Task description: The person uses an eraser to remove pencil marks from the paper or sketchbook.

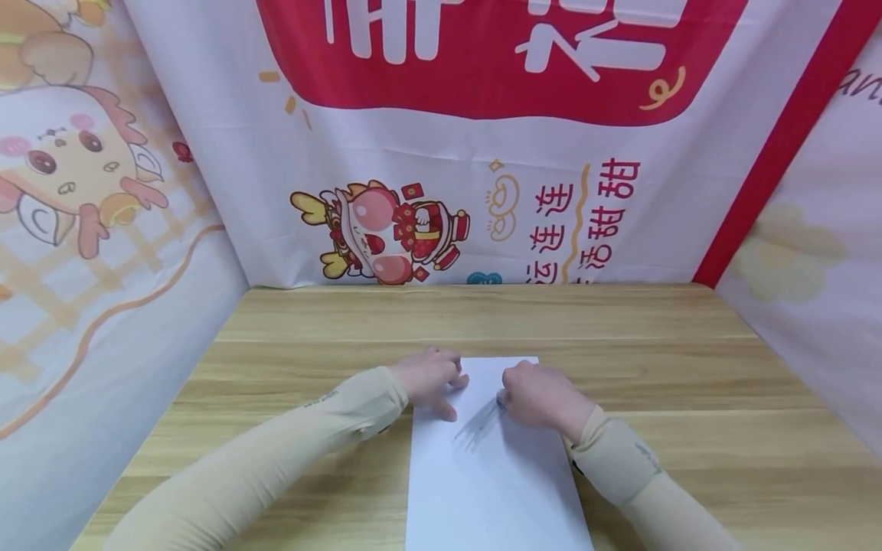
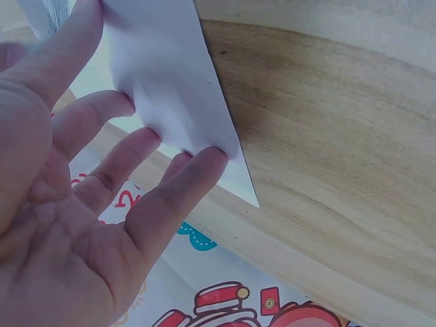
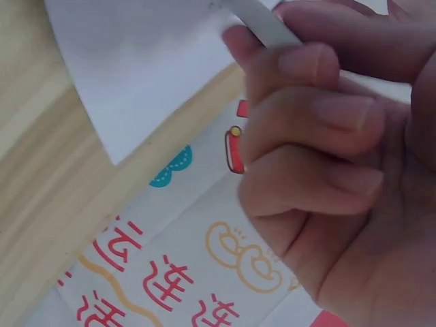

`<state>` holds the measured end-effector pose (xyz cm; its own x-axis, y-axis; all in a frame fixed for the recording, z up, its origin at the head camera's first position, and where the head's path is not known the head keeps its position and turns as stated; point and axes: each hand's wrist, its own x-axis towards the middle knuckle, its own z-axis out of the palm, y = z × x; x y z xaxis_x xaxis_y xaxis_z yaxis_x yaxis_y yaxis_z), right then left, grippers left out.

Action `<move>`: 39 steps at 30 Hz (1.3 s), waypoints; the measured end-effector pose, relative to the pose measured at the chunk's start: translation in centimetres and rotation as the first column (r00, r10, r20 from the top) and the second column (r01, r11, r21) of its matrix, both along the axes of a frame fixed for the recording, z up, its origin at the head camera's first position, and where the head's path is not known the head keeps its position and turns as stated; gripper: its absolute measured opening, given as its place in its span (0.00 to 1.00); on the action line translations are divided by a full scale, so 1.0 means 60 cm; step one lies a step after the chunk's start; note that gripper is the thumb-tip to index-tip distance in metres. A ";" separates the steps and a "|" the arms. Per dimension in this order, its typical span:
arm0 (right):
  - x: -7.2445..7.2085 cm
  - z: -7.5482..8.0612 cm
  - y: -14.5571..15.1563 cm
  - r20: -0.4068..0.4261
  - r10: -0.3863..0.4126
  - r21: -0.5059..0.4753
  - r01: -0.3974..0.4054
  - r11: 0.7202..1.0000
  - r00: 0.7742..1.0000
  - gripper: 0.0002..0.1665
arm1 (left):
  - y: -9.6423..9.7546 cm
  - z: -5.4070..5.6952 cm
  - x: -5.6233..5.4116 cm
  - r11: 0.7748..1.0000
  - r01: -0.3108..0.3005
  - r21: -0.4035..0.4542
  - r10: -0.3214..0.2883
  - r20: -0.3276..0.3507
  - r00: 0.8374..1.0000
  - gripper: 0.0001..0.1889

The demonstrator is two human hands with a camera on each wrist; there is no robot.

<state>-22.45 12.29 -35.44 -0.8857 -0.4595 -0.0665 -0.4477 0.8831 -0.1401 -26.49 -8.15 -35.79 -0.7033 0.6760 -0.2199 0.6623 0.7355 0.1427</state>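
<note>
I see the left hand (image 1: pixel 430 383) with its fingers spread and gently bent, the fingertips resting on a white rectangular sheet of paper (image 1: pixel 496 490) near its far left edge; it grips nothing. The right hand (image 1: pixel 544 394) has its fingers curled in, and from the right wrist camera I can make out a small, pale grey strip-like piece (image 3: pixel 266 24) pinched between thumb and index finger. I cannot tell from here what that piece is, as most of it sits behind the fingers.

The sheet lies lengthwise on a light wooden table (image 1: pixel 310 474) with streaky grain, its near end running out of my head view. Streaky dark grey marks (image 1: pixel 475 428) slant across the paper between the two hands, their upper end meeting the piece at the right fingertips. The left thumb lies near those marks, a little apart from them.

Both arms reach in wearing long cream fabric sleeves (image 1: pixel 241 474). Beyond the table I have a white and red printed cloth (image 1: pixel 441 145) with a cartoon figure and red lettering. To the left hangs a pale cloth with orange checks (image 1: pixel 89 291), to the right a whitish cloth with a faint yellow flower (image 1: pixel 785 252).
</note>
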 end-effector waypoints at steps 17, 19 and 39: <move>0.009 0.005 -0.007 0.023 -0.009 -0.004 0.009 1.000 1.000 0.05 | 0.002 0.000 -0.003 1.000 0.019 -0.018 -0.019 -0.003 1.000 0.31; 0.008 0.009 -0.011 0.043 -0.021 -0.002 0.021 1.000 0.999 0.05 | 0.001 0.001 -0.003 0.999 0.027 -0.021 -0.027 -0.011 1.000 0.30; 0.000 0.021 -0.024 0.163 -0.113 0.011 0.113 0.994 0.980 0.02 | 0.001 0.001 -0.001 1.000 0.002 0.001 -0.002 0.017 1.000 0.30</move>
